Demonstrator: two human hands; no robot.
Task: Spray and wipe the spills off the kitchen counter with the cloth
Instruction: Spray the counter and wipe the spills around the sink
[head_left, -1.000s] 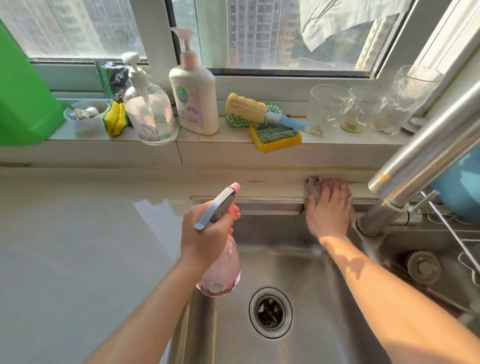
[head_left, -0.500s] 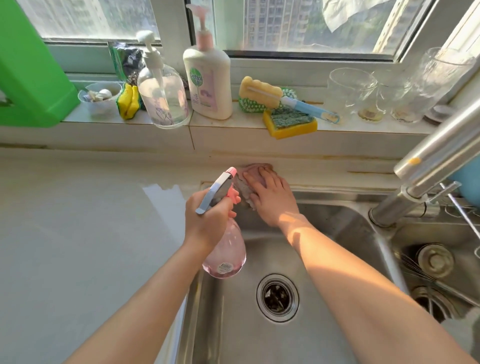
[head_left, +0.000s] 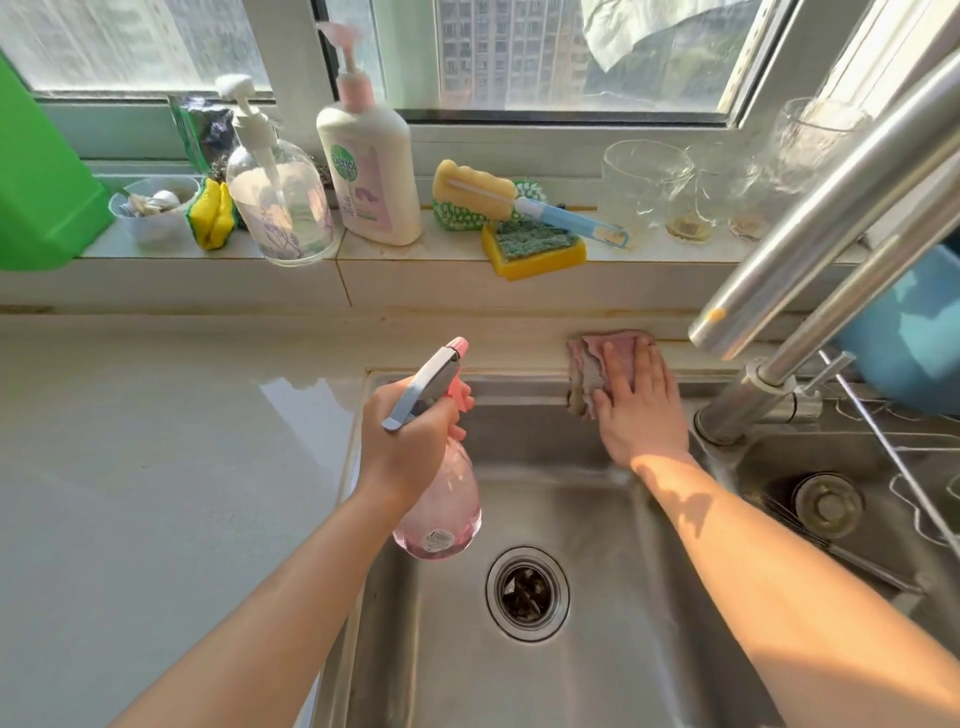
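My left hand (head_left: 410, 447) grips a pink spray bottle (head_left: 441, 509) by its neck, holding it upright over the left side of the steel sink (head_left: 597, 649). Its grey trigger and pink nozzle point up and to the right. My right hand (head_left: 641, 410) lies flat on a pinkish-grey cloth (head_left: 597, 358), pressing it onto the narrow counter strip (head_left: 493, 348) behind the sink's back rim, just left of the faucet base. The pale counter (head_left: 156, 467) stretches to the left of the sink, with a glossy patch near the sink's corner.
A large steel faucet (head_left: 831, 244) crosses the upper right. The window ledge holds a clear pump bottle (head_left: 280, 208), a white soap bottle (head_left: 371, 176), sponges (head_left: 535, 244), a sponge brush (head_left: 519, 200), glasses (head_left: 644, 187) and a small bowl (head_left: 153, 208). A green bin (head_left: 41, 182) stands far left, a blue tub (head_left: 909, 332) far right.
My right hand has slid the cloth along the strip behind the sink: left to the bottle's side half a second ago, now back right toward the faucet. The left hand stayed put.
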